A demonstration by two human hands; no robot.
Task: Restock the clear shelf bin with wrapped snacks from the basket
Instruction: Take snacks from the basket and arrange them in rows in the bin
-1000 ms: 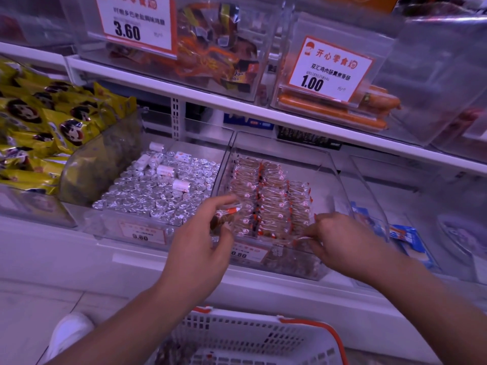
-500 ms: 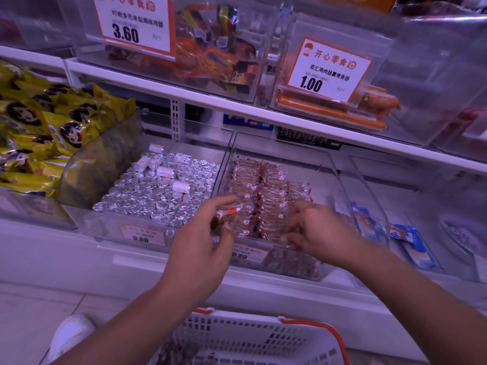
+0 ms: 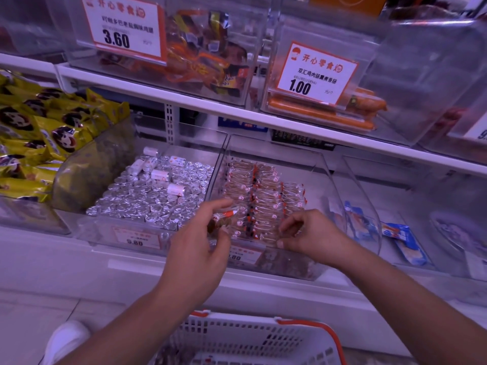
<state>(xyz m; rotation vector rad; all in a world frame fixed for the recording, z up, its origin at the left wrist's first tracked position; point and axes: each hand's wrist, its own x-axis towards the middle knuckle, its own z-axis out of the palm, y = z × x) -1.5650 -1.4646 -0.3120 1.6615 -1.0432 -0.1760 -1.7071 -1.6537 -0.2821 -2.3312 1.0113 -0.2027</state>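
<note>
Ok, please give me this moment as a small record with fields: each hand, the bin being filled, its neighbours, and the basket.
left hand: pinches one wrapped snack above the bin's front edge
right hand: fingers curled at the front row of snacks; whether it holds one cannot be told
clear shelf bin: snacks in neat rows, right part bare
left neighbour: bin of silver foil pieces
right neighbour: bin with blue packets
basket: white, orange rim, below the hands
</note>
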